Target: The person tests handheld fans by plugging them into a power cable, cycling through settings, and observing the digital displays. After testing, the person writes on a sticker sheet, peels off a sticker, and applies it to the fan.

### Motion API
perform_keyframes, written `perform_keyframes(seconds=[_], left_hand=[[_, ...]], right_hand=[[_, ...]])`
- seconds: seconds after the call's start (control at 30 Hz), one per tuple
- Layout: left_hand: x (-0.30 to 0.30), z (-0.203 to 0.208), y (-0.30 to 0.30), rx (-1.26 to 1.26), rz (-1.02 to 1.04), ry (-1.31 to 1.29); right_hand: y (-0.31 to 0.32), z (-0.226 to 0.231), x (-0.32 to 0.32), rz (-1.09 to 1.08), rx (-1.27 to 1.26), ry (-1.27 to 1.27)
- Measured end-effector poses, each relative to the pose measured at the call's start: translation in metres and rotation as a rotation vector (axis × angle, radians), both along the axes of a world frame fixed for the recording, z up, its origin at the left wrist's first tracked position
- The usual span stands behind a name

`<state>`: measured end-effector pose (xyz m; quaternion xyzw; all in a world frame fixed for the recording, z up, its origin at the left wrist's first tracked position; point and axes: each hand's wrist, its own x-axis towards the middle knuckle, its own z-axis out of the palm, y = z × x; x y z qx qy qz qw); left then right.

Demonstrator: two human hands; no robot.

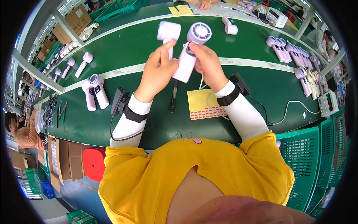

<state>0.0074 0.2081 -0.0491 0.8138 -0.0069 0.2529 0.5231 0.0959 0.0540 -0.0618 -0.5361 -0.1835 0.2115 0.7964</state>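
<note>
My left hand (156, 71) is closed round the handle of a lilac handheld fan (169, 31), its round head raised above my fingers. In my right hand (209, 64) is a second lilac handheld fan (185, 66), upright and slightly tilted, its grille facing me. My right thumb presses on the dark panel below that fan's head. The two fans are held side by side over the green bench, and my left fingers are close to the right fan's handle. Below them lie a black pen (174, 98) and a yellow sheet with red marks (201, 103). A white cable (212, 106) crosses the sheet.
Two lilac fans (95, 93) lie at left, with several more beyond. Rows of fans (294, 56) and a white meter box (328, 103) are at right. Pliers (64, 112) lie at the left end. Green crates (301, 153) stand at lower right. Another person's hands (203, 4) are across the bench.
</note>
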Motion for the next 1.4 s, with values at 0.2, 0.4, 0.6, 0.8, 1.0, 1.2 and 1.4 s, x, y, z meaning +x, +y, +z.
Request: perform_keyframes(seconds=[0.2, 0.4, 0.6, 0.8, 1.0, 1.2, 1.4], left_hand=[[-0.001, 0.006, 0.004, 0.058, 0.147, -0.173], [-0.012, 0.018, 0.002, -0.662, -0.372, 0.077], [-0.024, 0.022, -0.018, -0.606, -0.466, -0.094], [-0.031, 0.029, -0.017, -0.668, -0.524, -0.143], [-0.035, 0.031, -0.018, -0.615, -0.543, -0.189], [-0.031, 0.028, -0.024, -0.596, -0.535, -0.199], [-0.025, 0.027, -0.029, -0.284, -0.300, -0.351]], right_hand=[[-0.007, 0.016, 0.000, 0.121, 0.050, -0.044], [-0.017, 0.032, -0.009, 0.024, 0.001, -0.295], [-0.024, 0.045, -0.026, 0.055, 0.017, -0.462], [-0.028, 0.049, -0.034, 0.104, -0.020, -0.590], [-0.034, 0.054, -0.033, 0.139, -0.036, -0.662], [-0.039, 0.053, -0.033, 0.180, 0.072, -0.406], [-0.039, 0.058, -0.037, 0.041, 0.032, -0.445]])
